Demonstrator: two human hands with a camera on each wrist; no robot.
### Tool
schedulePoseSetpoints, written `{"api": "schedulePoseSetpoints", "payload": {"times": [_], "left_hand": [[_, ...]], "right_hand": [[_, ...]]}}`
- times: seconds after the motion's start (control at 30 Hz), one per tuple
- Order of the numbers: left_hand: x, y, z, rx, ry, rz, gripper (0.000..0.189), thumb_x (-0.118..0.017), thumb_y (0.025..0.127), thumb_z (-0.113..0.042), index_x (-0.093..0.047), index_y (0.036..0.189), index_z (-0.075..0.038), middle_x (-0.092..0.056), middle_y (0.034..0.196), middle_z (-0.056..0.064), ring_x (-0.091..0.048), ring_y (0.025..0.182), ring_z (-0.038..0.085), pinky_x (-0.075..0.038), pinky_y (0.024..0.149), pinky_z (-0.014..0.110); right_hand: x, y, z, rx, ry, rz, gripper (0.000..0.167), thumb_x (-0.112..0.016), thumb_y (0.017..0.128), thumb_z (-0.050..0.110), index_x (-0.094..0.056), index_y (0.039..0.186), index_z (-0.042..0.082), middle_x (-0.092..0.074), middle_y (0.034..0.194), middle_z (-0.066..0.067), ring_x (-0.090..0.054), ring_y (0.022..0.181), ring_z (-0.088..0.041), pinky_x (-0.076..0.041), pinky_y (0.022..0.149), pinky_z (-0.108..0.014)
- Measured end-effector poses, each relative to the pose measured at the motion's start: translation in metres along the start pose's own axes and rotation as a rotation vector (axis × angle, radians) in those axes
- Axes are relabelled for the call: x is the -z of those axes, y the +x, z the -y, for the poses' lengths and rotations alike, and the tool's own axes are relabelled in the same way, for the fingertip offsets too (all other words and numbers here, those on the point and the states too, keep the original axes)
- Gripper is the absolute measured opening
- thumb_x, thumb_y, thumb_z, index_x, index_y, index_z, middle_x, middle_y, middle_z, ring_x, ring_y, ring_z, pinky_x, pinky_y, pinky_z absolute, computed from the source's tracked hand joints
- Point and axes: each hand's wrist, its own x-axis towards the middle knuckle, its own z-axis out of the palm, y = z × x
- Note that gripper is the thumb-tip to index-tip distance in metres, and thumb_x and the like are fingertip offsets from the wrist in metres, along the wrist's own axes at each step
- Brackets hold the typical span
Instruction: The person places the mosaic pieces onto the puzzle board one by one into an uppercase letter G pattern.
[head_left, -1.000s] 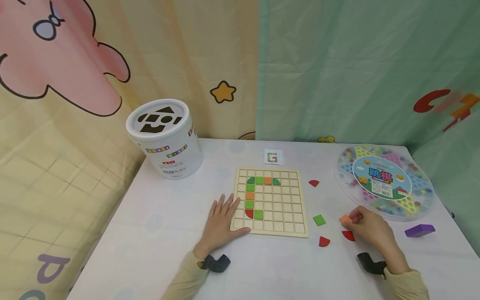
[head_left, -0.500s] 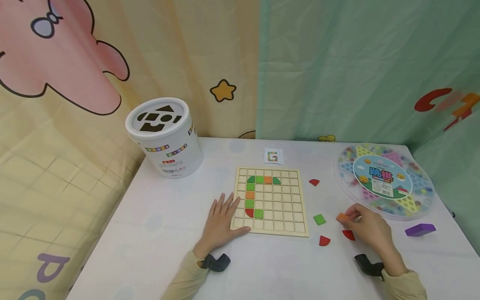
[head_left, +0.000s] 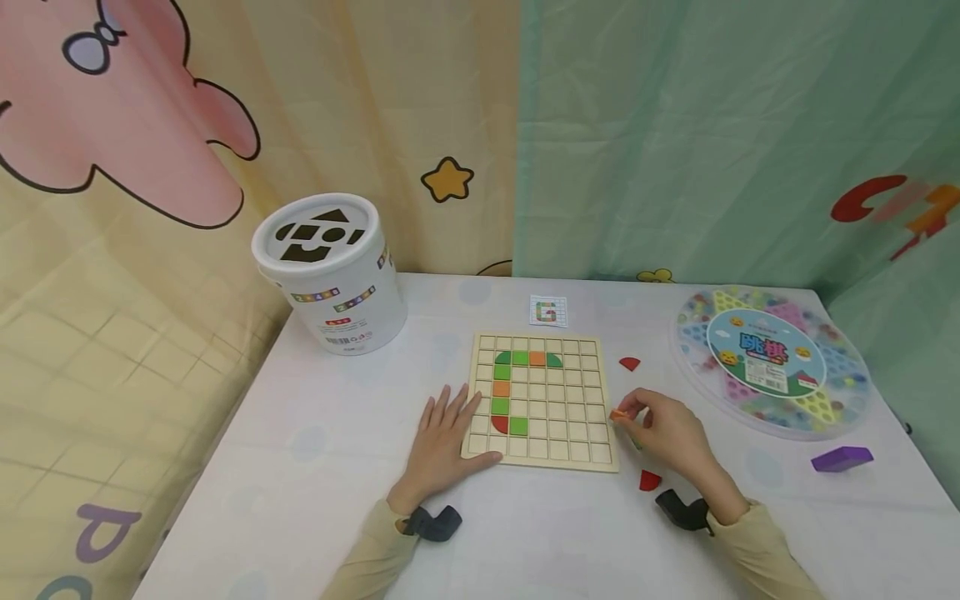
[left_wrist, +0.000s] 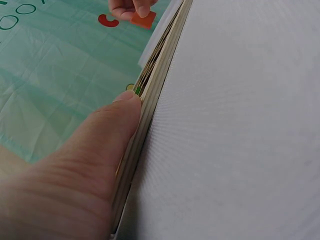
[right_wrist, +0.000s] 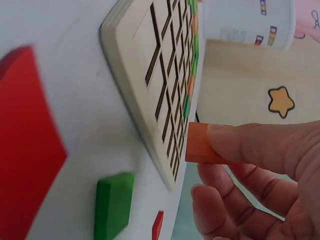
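Note:
My right hand [head_left: 669, 432] pinches an orange square tile [right_wrist: 201, 143] between thumb and fingers, by the right edge of the wooden grid board [head_left: 558, 429]. On the board, green, orange and red tiles form a partial outline along the upper and left cells, with a red quarter-round tile [head_left: 500, 424] at its lower corner. My left hand [head_left: 442, 450] lies spread with straight fingers at the board's left edge; its thumb [left_wrist: 112, 117] rests along the front edge. A green square tile [right_wrist: 114, 205] lies below the right hand, mostly hidden in the head view.
Red quarter-round tiles [head_left: 650, 481] lie right of the board, one farther back [head_left: 630, 363]. A small pattern card [head_left: 548, 312] lies behind it. A white bucket [head_left: 337, 283] stands back left; a round game box [head_left: 772, 358] and a purple block [head_left: 842, 459] are at right.
My right hand has carried the orange tile left, from beside the loose tiles to the board's right edge. The left hand has stayed in place.

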Motion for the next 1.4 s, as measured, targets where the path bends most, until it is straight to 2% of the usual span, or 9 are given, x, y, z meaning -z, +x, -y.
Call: {"api": "schedulePoseSetpoints", "payload": {"times": [0.17,0.37,0.67,1.0,1.27,1.4], "left_hand": [[0.0,0.0,0.0,0.012,0.004,0.021,0.095,-0.057,0.08,-0.068,-0.028,0.15,-0.011,-0.019,0.156,0.008,-0.005,0.143,0.032,-0.001,0.113,0.046],[0.002,0.001,-0.001,0.005,-0.013,0.006,0.094,-0.058,0.08,-0.066,-0.032,0.149,-0.009,-0.022,0.155,0.011,-0.008,0.142,0.035,-0.004,0.113,0.049],[0.003,0.0,-0.003,0.013,-0.009,0.021,0.093,-0.058,0.08,-0.066,-0.031,0.149,-0.01,-0.022,0.155,0.01,-0.008,0.142,0.034,-0.004,0.113,0.05],[0.001,0.0,0.0,-0.003,-0.005,-0.004,0.093,-0.056,0.08,-0.068,-0.032,0.149,-0.01,-0.024,0.154,0.01,-0.01,0.142,0.034,-0.007,0.112,0.05],[0.001,0.0,-0.001,0.02,-0.008,0.029,0.094,-0.056,0.081,-0.068,-0.028,0.15,-0.011,-0.02,0.156,0.008,-0.006,0.143,0.031,-0.002,0.113,0.047],[0.001,0.0,-0.001,0.013,-0.001,0.02,0.094,-0.055,0.081,-0.068,-0.028,0.15,-0.012,-0.02,0.156,0.008,-0.007,0.143,0.032,-0.003,0.113,0.047]], "right_hand": [[-0.016,0.011,0.023,0.079,0.046,0.052,0.015,-0.077,0.08,0.018,-0.062,0.08,0.018,-0.056,0.071,0.01,-0.042,0.049,-0.009,-0.032,0.042,-0.026],[-0.038,0.02,0.046,0.13,0.066,0.085,0.017,-0.078,0.078,0.017,-0.061,0.076,0.021,-0.056,0.071,0.013,-0.043,0.05,-0.007,-0.035,0.045,-0.025],[-0.056,0.026,0.058,0.186,0.042,0.1,0.02,-0.08,0.077,0.026,-0.061,0.072,0.024,-0.055,0.068,0.017,-0.045,0.053,-0.004,-0.038,0.048,-0.024],[-0.06,0.032,0.063,0.158,0.034,0.134,0.014,-0.078,0.079,0.026,-0.064,0.075,0.025,-0.057,0.069,0.018,-0.047,0.054,-0.004,-0.04,0.052,-0.025],[-0.063,0.033,0.063,0.124,0.033,0.179,0.011,-0.077,0.08,0.022,-0.067,0.076,0.022,-0.059,0.071,0.015,-0.048,0.058,-0.006,-0.042,0.054,-0.027],[-0.063,0.034,0.063,0.114,0.025,0.175,0.009,-0.077,0.08,0.019,-0.069,0.076,0.022,-0.059,0.071,0.015,-0.047,0.057,-0.006,-0.041,0.053,-0.026]]}}
